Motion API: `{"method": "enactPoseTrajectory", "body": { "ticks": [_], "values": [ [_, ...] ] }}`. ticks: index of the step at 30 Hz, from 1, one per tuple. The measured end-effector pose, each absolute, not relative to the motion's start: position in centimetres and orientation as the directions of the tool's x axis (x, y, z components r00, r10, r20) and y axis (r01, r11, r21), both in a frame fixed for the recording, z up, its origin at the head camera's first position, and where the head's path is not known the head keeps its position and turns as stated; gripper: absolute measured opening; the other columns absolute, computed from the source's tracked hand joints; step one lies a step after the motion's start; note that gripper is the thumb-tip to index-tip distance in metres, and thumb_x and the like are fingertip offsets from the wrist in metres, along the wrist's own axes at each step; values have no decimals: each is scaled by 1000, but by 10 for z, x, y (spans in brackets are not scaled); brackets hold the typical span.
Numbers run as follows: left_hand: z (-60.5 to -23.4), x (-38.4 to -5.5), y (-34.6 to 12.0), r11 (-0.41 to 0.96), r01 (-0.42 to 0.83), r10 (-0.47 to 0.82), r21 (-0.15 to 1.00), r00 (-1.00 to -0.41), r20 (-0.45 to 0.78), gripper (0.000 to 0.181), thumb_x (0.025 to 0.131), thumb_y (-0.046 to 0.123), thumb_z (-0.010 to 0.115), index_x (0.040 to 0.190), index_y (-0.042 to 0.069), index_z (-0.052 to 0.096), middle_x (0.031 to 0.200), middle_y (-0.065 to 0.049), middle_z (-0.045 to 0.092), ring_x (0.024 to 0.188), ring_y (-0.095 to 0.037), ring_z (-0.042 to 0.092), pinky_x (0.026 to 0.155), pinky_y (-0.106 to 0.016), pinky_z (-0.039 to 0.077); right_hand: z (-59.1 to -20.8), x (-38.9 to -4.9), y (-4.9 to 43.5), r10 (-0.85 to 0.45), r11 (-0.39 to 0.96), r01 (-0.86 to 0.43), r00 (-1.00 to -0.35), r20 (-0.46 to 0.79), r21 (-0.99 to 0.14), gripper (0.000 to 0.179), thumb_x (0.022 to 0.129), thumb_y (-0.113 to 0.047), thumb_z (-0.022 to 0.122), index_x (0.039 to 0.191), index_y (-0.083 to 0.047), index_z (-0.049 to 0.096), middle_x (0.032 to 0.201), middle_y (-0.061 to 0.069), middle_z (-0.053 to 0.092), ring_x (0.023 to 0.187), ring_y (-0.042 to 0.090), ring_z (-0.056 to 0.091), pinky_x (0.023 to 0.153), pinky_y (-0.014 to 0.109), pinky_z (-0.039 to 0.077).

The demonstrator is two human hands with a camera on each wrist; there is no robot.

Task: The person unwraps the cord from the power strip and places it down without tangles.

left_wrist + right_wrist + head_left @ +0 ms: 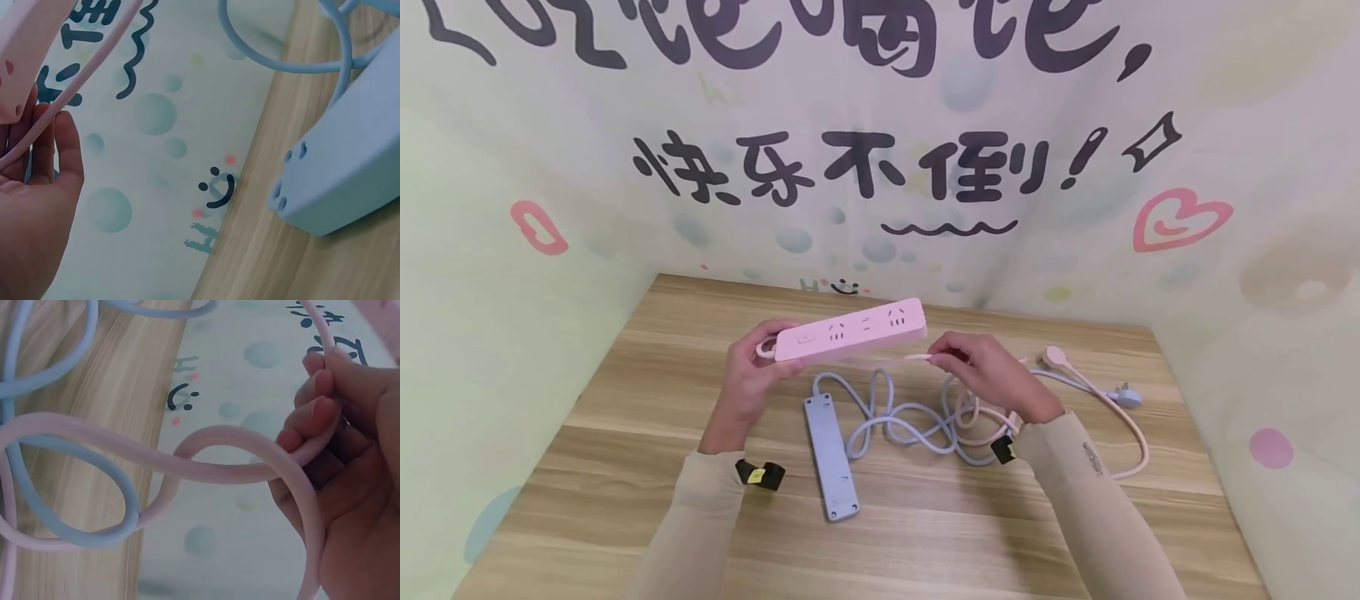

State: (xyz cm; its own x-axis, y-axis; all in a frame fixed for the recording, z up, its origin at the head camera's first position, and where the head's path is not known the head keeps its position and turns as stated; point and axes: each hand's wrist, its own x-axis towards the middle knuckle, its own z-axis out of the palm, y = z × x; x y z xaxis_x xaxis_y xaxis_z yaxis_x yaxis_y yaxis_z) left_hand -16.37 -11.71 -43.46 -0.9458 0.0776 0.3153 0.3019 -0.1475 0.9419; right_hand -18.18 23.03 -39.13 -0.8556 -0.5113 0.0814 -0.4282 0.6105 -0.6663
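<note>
My left hand (747, 379) grips the left end of a pink power strip (852, 330), held above the table with its sockets facing up. The strip's pink cord (94, 62) leaves that end and runs beneath it. To the right, my right hand (988, 375) pinches the same cord; in the right wrist view, fingers and thumb curl round the cord (219, 473), and a loose loop hangs by the palm. Below the pink strip, a blue power strip (830, 458) lies face down on the table. Its blue cord (917, 429) lies in loops that cross the pink one.
On the right of the wooden table (925, 542) lie a pink plug (1055, 357) and a blue three-pin plug (1126, 397). A printed wall cloth (850, 250) stands behind the table's back edge, with more cloth at both sides.
</note>
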Motion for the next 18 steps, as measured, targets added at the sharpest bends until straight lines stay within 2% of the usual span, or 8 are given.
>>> {"method": "enactPoseTrajectory", "body": {
  "ticks": [3, 6, 8, 10, 13, 18],
  "values": [
    [-432, -161, -122, -155, 300, 164, 941, -932, 324, 51, 74, -15, 68, 112, 18, 71, 114, 5, 66, 103, -11, 57, 80, -19, 55, -393, -187, 232, -461, 630, -403, -882, 99, -664, 16, 104, -23, 59, 108, -13, 71, 89, -1, 67, 76, 13, 57, 69, 26, 49],
    [-432, -160, -126, -102, 307, 286, 946, -902, 323, 45, 75, -13, 72, 114, 8, 71, 122, 3, 63, 110, -13, 56, 85, -21, 56, -395, -190, 237, -411, 642, -374, -905, 111, -670, 20, 105, -24, 58, 112, -9, 71, 89, 2, 67, 79, 14, 58, 71, 27, 50],
    [-434, -159, -128, -49, 330, 359, 943, -875, 325, 42, 76, -13, 75, 116, -1, 69, 128, -2, 59, 113, -14, 56, 85, -22, 57, -396, -191, 239, -388, 645, -354, -915, 108, -677, 22, 105, -24, 57, 113, -8, 70, 89, 3, 67, 80, 15, 58, 72, 27, 51],
    [-438, -158, -130, 18, 371, 408, 929, -851, 331, 41, 77, -11, 78, 116, -5, 67, 132, -8, 54, 115, -14, 55, 88, -20, 56, -397, -191, 240, -373, 641, -338, -922, 105, -689, 22, 105, -24, 57, 113, -9, 70, 88, 3, 66, 79, 16, 58, 71, 27, 51],
    [-444, -155, -130, 123, 431, 436, 894, -832, 341, 42, 76, -5, 83, 115, 0, 69, 136, -14, 52, 116, -13, 56, 94, -19, 52, -397, -191, 241, -369, 624, -342, -921, 120, -703, 20, 105, -22, 58, 111, -7, 71, 86, 3, 65, 77, 15, 58, 69, 26, 50],
    [-457, -145, -127, 259, 445, 425, 857, -849, 313, 43, 75, 6, 88, 115, 12, 72, 138, -11, 53, 115, -13, 56, 99, -20, 49, -399, -188, 241, -390, 605, -374, -909, 147, -703, 16, 103, -19, 61, 107, -8, 72, 85, 3, 67, 75, 12, 58, 68, 24, 50]
  ]
}}
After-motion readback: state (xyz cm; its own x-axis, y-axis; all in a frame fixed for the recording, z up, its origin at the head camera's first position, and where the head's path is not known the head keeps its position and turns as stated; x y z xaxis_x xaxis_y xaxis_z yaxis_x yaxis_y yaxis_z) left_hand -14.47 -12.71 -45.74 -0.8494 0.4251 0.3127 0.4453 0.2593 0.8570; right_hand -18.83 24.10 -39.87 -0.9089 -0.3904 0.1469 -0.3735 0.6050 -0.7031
